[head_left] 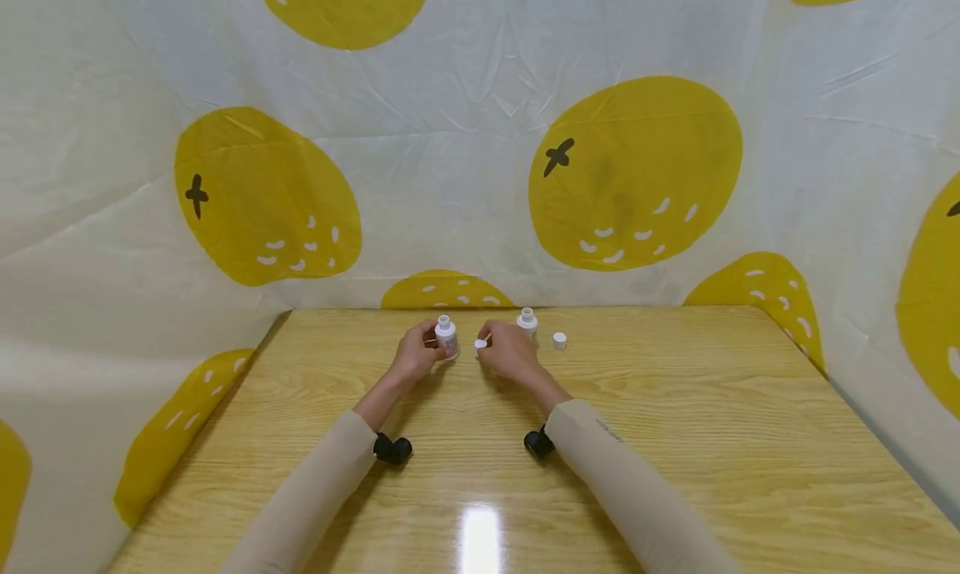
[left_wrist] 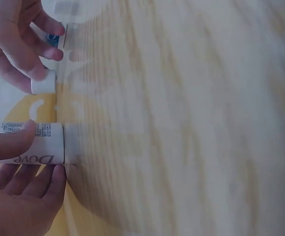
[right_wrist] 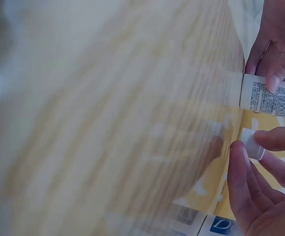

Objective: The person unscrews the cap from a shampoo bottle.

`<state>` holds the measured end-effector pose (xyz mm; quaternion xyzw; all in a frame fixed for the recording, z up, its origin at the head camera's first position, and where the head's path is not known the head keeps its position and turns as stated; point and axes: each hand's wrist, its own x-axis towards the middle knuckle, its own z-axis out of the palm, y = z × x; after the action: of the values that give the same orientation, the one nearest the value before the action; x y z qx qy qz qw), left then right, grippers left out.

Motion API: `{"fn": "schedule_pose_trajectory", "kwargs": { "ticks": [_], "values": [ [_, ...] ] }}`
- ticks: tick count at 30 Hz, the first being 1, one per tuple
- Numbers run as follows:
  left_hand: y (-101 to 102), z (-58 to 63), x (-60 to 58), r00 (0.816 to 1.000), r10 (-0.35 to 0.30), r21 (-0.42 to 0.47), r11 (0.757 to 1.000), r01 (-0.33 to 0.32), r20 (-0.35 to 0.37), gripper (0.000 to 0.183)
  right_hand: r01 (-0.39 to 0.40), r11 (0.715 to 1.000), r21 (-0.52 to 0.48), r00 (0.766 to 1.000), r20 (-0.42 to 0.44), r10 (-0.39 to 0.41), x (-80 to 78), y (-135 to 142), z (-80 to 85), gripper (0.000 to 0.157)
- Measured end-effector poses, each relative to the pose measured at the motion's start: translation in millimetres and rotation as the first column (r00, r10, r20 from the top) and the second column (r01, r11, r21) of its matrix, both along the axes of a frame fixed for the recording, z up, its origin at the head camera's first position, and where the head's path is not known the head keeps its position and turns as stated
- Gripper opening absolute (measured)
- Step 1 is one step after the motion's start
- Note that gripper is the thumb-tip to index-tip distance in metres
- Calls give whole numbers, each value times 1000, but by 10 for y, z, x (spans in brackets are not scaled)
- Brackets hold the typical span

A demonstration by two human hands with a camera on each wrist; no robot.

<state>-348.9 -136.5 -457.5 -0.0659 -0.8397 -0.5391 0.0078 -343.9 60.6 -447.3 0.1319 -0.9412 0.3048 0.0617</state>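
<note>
Fingers and thumb of my left hand [head_left: 415,353] grip a small white bottle [head_left: 446,334] that stands upright on the table, its neck uncapped. "Dove" lettering shows on this bottle [left_wrist: 44,147] in the left wrist view. Just to its right, my right hand [head_left: 512,351] pinches a white cap [head_left: 480,346] at the tabletop; thumb and fingertips hold the cap [right_wrist: 252,144] in the right wrist view. A second uncapped white bottle [head_left: 527,321] stands behind the right hand, partly hidden by it. Another white cap [head_left: 559,341] sits to that bottle's right.
The wood-grain table [head_left: 712,407] ends at the back against a pale curtain [head_left: 450,199] printed with yellow fruit. Similar cloth hangs along both sides. A light reflection lies on the table's near part.
</note>
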Motion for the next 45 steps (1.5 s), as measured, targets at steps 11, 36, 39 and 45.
{"fn": "schedule_pose_trajectory", "kwargs": {
  "ticks": [11,36,39,45],
  "values": [
    [-21,-4,-17,1000,6,-13,1000,-6,12,50,39,999,34,999,9,-40,-65,-36,-20,20],
    [-63,-24,41,999,-9,-20,1000,10,38,60,14,992,127,995,96,-27,195,-41,232,54],
    [-88,-13,104,999,-26,-31,999,27,33,59,-35,994,103,994,110,23,301,10,279,53],
    [-140,4,216,998,-7,-77,997,11,58,67,-134,991,10,979,157,130,492,183,314,54]
  ]
}}
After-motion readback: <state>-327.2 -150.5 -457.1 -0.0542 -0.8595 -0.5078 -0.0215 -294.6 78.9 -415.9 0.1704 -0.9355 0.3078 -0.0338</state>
